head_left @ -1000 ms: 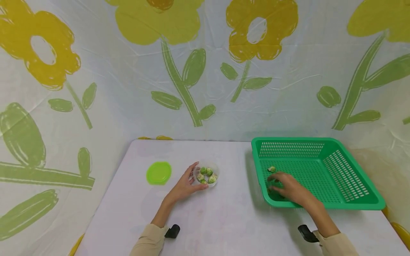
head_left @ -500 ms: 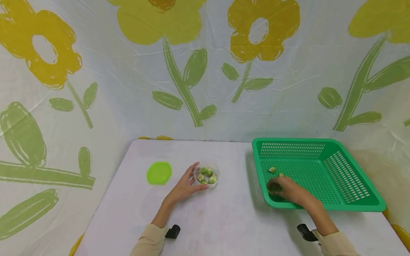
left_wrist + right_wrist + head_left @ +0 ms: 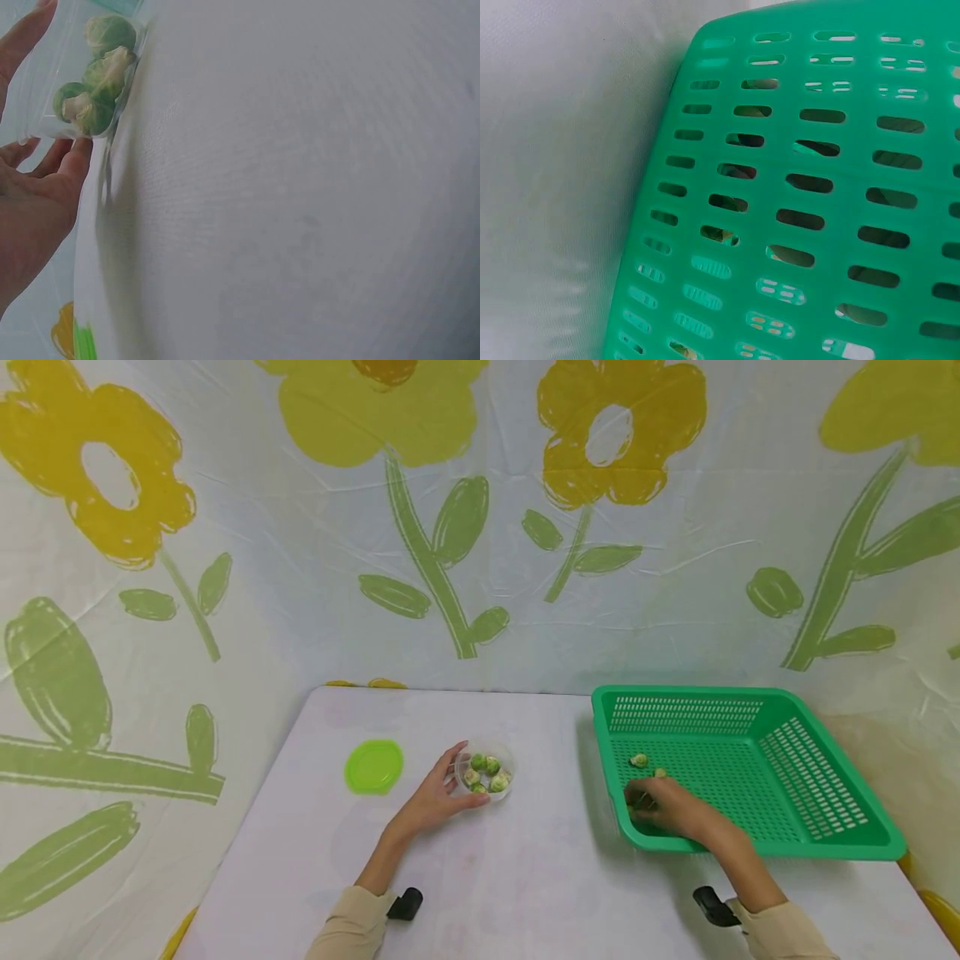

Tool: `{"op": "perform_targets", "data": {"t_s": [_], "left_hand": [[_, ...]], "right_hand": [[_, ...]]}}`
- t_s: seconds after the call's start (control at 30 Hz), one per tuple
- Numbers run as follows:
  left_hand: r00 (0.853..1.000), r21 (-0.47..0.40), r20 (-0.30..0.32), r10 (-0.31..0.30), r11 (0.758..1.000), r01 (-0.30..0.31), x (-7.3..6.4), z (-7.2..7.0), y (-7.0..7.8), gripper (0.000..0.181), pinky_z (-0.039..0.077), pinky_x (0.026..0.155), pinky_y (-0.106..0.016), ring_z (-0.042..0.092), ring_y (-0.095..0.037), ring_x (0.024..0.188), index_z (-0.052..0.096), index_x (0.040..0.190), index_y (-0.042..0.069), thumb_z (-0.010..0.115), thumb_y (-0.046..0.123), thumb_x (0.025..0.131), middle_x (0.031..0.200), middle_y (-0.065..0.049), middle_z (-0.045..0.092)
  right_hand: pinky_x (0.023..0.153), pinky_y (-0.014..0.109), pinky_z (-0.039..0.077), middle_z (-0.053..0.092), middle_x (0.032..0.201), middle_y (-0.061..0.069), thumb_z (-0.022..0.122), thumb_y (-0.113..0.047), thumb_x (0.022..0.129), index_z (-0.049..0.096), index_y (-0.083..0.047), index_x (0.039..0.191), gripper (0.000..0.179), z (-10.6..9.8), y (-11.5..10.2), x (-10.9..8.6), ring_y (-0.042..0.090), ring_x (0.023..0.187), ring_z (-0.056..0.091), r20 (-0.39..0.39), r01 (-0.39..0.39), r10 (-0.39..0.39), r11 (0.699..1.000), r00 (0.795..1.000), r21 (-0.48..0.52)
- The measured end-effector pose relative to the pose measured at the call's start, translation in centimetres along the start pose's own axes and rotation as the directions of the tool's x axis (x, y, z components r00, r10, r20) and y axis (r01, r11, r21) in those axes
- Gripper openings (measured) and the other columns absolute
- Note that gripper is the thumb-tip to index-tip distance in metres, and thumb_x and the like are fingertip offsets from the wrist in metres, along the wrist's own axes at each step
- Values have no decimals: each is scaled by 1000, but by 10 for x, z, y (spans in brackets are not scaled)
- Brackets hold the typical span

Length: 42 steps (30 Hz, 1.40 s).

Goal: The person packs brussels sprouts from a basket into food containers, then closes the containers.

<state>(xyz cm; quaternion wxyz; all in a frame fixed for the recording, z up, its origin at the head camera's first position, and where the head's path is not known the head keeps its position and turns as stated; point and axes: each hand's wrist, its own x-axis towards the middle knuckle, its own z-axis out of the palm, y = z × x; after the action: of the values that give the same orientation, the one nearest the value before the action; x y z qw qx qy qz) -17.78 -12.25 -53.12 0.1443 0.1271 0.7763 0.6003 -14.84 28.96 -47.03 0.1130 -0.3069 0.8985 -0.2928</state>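
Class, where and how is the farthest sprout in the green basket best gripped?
Probably by its rounded sides, pinched from above: the small sprout lies low inside the basket, whose raised sides would likely hamper a level approach.

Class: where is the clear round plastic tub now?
Below the head view's centre, the tub stands on the white table in the grip of the left hand, right of the flat lime-green lid and left of the perforated green plastic basket.
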Motion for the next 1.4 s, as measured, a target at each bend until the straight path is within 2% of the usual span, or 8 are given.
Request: {"op": "perform_targets", "data": {"t_s": [0.13,0.27,0.5,0.67,0.8,1.03,1.27,1.4], "left_hand": [[1000,1,2,1,1000,-1,0,1,0,106,30,122,-45,25,-29,153,23,164,18,89,31,83,165,-15,26],[1000,13,-4,-2,1000,2,0,1,0,105,30,122,-45,26,-28,153,24,164,19,89,32,83,164,-14,27],[1000,19,-11,-1,1000,2,0,0,1,105,30,122,-46,25,-29,153,24,164,20,89,33,83,164,-14,28],[1000,19,-15,1,1000,-1,-1,1,-1,105,31,121,-46,26,-29,153,24,164,19,89,33,83,164,-15,29],[1000,0,-17,2,1000,-2,-1,1,0,106,30,122,-46,26,-29,153,24,164,19,90,31,82,164,-15,28],[1000,-2,-9,-13,1000,13,-2,1,3,107,30,122,-44,26,-28,153,23,164,20,90,31,82,165,-15,25],[1000,7,-12,2,1000,-2,-1,1,3,104,30,122,-47,24,-31,153,23,164,19,88,27,84,165,-17,25],[1000,15,-20,4,1000,-4,-1,2,2,101,30,122,-48,24,-33,154,23,165,18,87,25,86,166,-18,25]], "right_hand": [[68,34,60,68,91,10,76,7,86,67,3,96,14,1,1,0,28,81,69,0,-8,8,1000,1000,3],[68,34,60,69,90,9,76,6,87,68,3,95,12,2,1,1,26,81,70,-32,9,-10,1000,999,-24],[67,33,60,70,93,9,76,3,89,70,1,99,13,0,-4,-1,23,81,69,-119,0,-6,999,993,-49],[70,36,62,71,96,10,74,8,88,70,5,105,17,-1,-8,-5,25,84,69,-213,-8,-4,998,977,-54],[69,37,62,70,98,11,75,9,87,70,6,106,20,-1,-10,-7,26,84,70,-310,-1,-24,997,950,-79],[66,37,62,69,97,10,79,10,83,70,3,108,27,0,-13,-10,27,83,68,-457,17,-80,990,886,-140],[68,41,62,69,99,11,78,11,83,71,4,109,27,-1,-19,-6,25,85,67,-560,18,-95,990,823,-141],[69,39,62,69,99,13,78,11,83,72,5,108,26,-3,-23,-4,27,86,67,-607,2,-91,989,789,-146]]}}
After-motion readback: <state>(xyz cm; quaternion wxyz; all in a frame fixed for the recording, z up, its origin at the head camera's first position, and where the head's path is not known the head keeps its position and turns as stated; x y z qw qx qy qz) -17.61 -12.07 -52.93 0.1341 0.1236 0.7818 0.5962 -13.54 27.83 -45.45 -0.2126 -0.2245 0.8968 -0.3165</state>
